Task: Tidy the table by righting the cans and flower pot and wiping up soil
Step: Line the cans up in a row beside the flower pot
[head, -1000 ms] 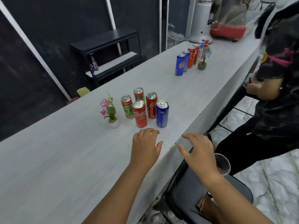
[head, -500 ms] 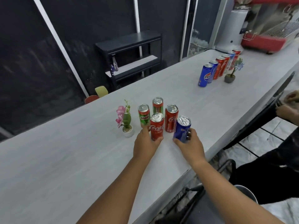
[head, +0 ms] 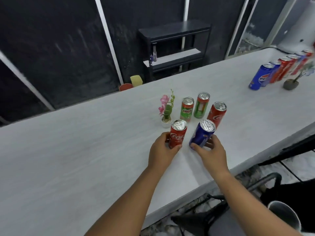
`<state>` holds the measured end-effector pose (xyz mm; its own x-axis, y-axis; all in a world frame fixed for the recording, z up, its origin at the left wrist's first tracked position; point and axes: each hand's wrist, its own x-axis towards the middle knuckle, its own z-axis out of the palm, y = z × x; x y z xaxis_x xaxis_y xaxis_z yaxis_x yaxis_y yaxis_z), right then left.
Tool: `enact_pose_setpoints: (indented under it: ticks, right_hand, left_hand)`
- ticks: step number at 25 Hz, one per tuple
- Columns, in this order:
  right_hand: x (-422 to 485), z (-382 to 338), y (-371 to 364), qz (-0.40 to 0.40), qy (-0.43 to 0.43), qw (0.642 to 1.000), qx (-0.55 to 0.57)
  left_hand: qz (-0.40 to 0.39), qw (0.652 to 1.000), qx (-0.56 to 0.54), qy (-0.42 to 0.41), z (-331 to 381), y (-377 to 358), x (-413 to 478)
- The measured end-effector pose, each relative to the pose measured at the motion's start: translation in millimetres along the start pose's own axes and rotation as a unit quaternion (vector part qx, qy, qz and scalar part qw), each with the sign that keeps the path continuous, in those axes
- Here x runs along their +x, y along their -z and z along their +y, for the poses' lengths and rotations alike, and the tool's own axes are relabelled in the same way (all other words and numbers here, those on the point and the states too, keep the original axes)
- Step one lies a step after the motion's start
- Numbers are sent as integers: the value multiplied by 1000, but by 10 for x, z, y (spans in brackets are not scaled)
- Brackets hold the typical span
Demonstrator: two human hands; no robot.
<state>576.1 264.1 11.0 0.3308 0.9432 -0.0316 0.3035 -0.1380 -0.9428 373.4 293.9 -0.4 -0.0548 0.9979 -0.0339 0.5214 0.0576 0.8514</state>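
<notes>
My left hand (head: pixel 162 150) grips a red cola can (head: pixel 177 133) that stands upright on the pale table (head: pixel 85 150). My right hand (head: pixel 210 150) grips a blue can (head: pixel 202 132) that tilts toward me. Behind them stand a green Milo can (head: pixel 187 109), a second green can (head: pixel 201 105) and another red cola can (head: pixel 217 114), all upright. A small white flower pot (head: pixel 166 122) with a pink flower stands upright left of the cans. No soil shows on the table.
A row of several cans (head: pixel 279 69) and a grey pot with a plant (head: pixel 290 84) stand far right. The table's front edge (head: pixel 221 181) runs diagonally; below it are a chair (head: pixel 221 218) and a grey cup (head: pixel 283 213). A black shelf (head: pixel 175 48) stands behind.
Both hands reached from the table's edge to the cans and took hold. The red cola can and the blue can have come toward me, apart from the group.
</notes>
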Motion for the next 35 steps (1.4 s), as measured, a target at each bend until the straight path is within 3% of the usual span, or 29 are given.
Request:
enact_pose_setpoints:
  ticks: [10, 20, 22, 27, 35]
  right_hand:
    - [-552, -495, -1525, -215, 59, 974, -21]
    - [-961, -885, -2673, -361, 84, 928, -34]
    - [-1049, -886, -2795, -364, 77, 927, -38]
    - [-1149, -879, -2979, -276, 115, 950, -85]
    - [-1164, -846, -3045, -299, 117, 940, -117]
  left_hand:
    - [167, 984, -16, 68, -935, 1682, -667]
    - [233, 964, -31, 121, -1586, 2617, -1097]
    - [239, 962, -34, 127, -1659, 2716, -1136]
    - [221, 966, -31, 132, -1832, 2924, -1188]
    - [204, 973, -32, 101, -2073, 2965, -1258]
